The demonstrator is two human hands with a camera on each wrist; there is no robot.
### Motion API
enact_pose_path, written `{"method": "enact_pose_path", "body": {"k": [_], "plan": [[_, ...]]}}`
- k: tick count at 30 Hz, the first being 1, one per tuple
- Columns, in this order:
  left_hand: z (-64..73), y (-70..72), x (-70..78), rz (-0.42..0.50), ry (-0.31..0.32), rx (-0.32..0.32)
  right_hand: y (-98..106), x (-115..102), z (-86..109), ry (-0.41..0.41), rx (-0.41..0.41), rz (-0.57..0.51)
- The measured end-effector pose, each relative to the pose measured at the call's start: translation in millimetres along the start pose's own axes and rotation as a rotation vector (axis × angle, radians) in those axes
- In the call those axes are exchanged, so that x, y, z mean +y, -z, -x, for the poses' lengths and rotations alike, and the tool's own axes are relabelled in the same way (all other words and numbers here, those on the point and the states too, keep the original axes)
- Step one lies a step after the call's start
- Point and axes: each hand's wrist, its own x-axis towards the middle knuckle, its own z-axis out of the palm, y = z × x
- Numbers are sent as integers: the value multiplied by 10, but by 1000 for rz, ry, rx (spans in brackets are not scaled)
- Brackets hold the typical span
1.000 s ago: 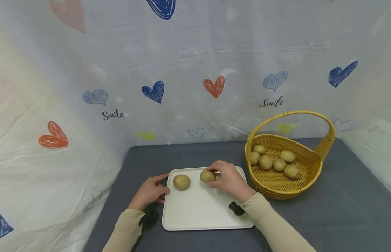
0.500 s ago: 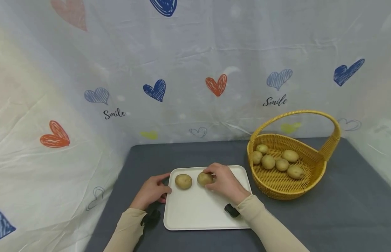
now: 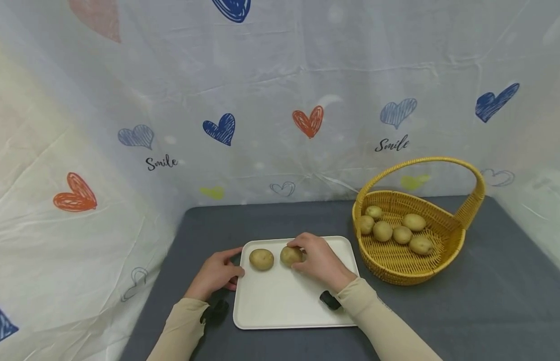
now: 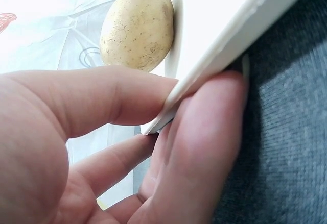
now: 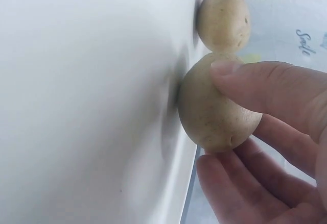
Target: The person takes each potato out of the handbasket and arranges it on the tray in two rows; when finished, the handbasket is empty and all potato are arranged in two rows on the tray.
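My right hand holds a potato between thumb and fingers, low over the back part of a white rectangular tray. In the right wrist view the thumb lies on the near side of this potato, its underside right at the tray's surface. A second potato lies to the left, near the tray's back left corner. My left hand pinches the tray's left edge. The left wrist view shows its digits on both sides of the rim.
To the right of the tray stands a yellow woven basket with a tall arched handle and several potatoes inside. A dark grey cloth covers the table. Behind hangs a white curtain printed with hearts.
My right hand has moved the potato a little to the left, closer to the other potato. The left hand stays at the tray's edge.
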Motion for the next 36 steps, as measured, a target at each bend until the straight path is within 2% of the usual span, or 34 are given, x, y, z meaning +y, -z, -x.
{"method": "enact_pose_path", "body": {"k": [10, 19, 36], "plan": [[-3, 7, 21, -9, -4, -2, 15, -20, 15, 2, -13, -29], [0, 0, 54, -15, -1, -2, 44, -21, 21, -16, -18, -12], [7, 2, 21, -22, -3, 5, 101, -65, 14, 5, -46, -4]]}}
